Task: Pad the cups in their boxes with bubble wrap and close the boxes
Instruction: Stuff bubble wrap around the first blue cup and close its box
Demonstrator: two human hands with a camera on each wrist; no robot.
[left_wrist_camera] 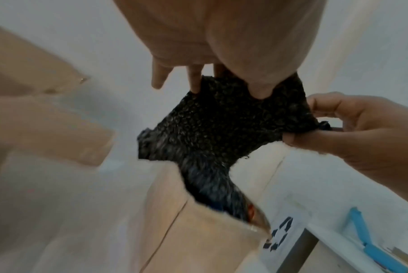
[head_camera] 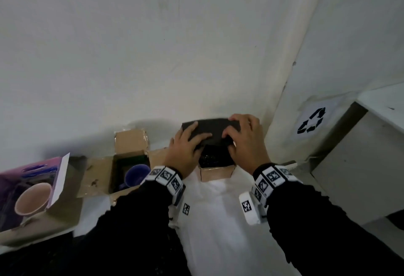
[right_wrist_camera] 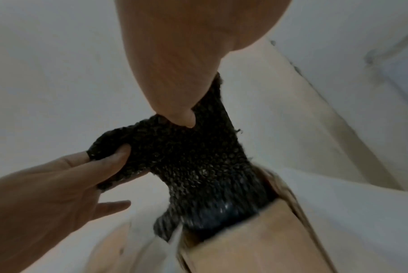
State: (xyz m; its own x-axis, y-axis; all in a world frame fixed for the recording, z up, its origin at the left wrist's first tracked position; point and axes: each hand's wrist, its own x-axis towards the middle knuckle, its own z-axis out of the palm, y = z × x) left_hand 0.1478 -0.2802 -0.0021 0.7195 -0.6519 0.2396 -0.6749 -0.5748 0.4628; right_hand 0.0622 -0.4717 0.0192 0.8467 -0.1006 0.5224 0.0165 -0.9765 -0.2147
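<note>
Nearest, the small cardboard box (head_camera: 216, 172) stands open on the white table (head_camera: 218, 221), with the black bubble wrap (head_camera: 211, 128) trailing up out of its mouth. Above it the left hand (head_camera: 185, 147) and right hand (head_camera: 244, 142) each pinch a side of the sheet between thumb and fingers. It looks light, limp and springy, so I would hold it at the edges and feed it down.

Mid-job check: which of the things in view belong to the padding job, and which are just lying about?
Job:
black bubble wrap sheet, held by left hand and right hand
brown cardboard box beneath it
open cardboard box with blue cup
purple box with pink cup

Lying about:
white recycling-symbol sign
grey-white cabinet
</note>
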